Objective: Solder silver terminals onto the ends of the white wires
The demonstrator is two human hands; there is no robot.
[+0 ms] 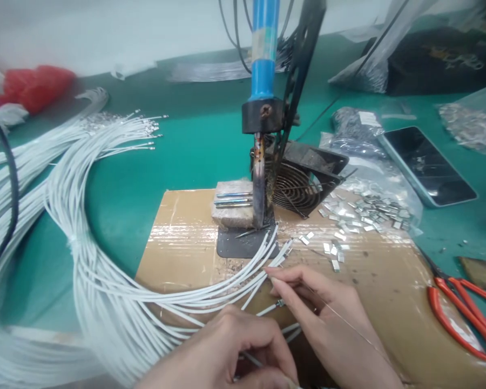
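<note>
We record, largest first. Green table (178, 140): covers the whole scene. White wires (101, 270): a long looped bundle sweeping from the far left round to the front, their ends fanned out on the cardboard just before the iron's base. Cardboard sheet (186, 243): taped, lying flat at the centre. Soldering iron (263, 81): blue handle, mounted upright, tip down over a dark base plate. Small fan (303, 183): black, tilted, just behind and right of the iron. Phone (425, 165): screen dark, far right. Red-handled scissors (461, 319): at the right edge of the cardboard. Metal terminals (360, 210): a loose heap right of the fan, with strays nearer our hands. Our left hand (230, 351): fingers clenched on 1 white wire. Our right hand (328, 319): fingertips pinching a thin strand of solder wire (348, 324), touching the wire ends.
</note>
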